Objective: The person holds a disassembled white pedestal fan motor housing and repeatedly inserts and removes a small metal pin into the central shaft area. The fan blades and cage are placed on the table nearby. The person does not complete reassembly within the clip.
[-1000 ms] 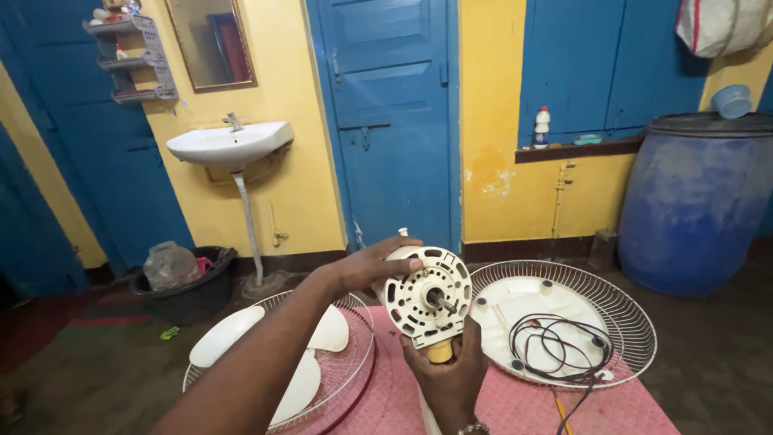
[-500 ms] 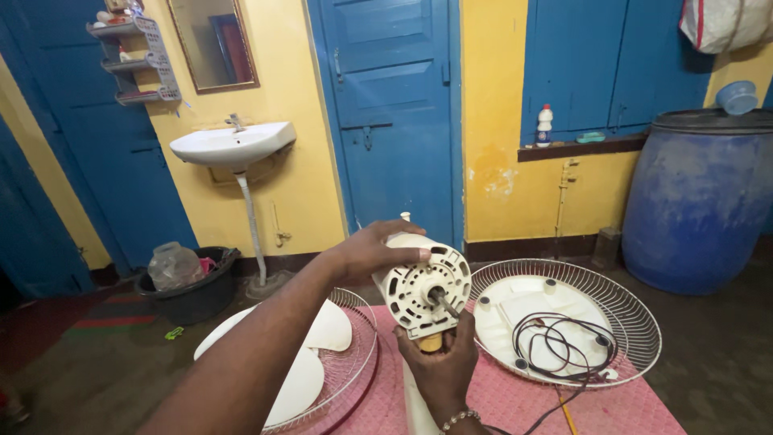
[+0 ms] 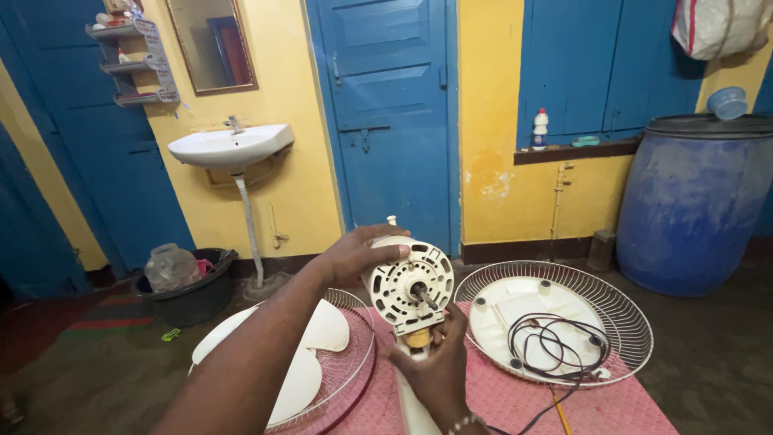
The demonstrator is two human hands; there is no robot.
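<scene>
Room: I see yellow walls, a blue door [image 3: 390, 121], a white sink [image 3: 229, 147] and a big blue barrel [image 3: 692, 201].
Floor: A pink cloth [image 3: 515, 403] lies under the fan parts.
Left grill: A round wire grill [image 3: 342, 379] lies flat on the cloth, with white fan blades [image 3: 310, 362] resting in it.
Right grill: Another wire grill [image 3: 555, 322] lies flat to the right. A white round plate sits in it, and a dark cord [image 3: 555, 346] is curled on top.
Fan motor: The white fan motor [image 3: 411, 286] is up in the air, between the two grills. Its round face with holes looks at me, and a thin metal shaft [image 3: 425, 296] pokes out of the middle.
Left hand: My left hand [image 3: 354, 254] reaches over and its fingers curl around the top edge of the motor, holding it.
Right hand: My right hand [image 3: 439, 366] holds the neck just under the motor, with fingers wrapped tight around it.
What could go wrong: I think the motor could tip and slip if one hand lets go, as it looks heavy on top. It might fall on the blades and crack them. The cord could catch too.
</scene>
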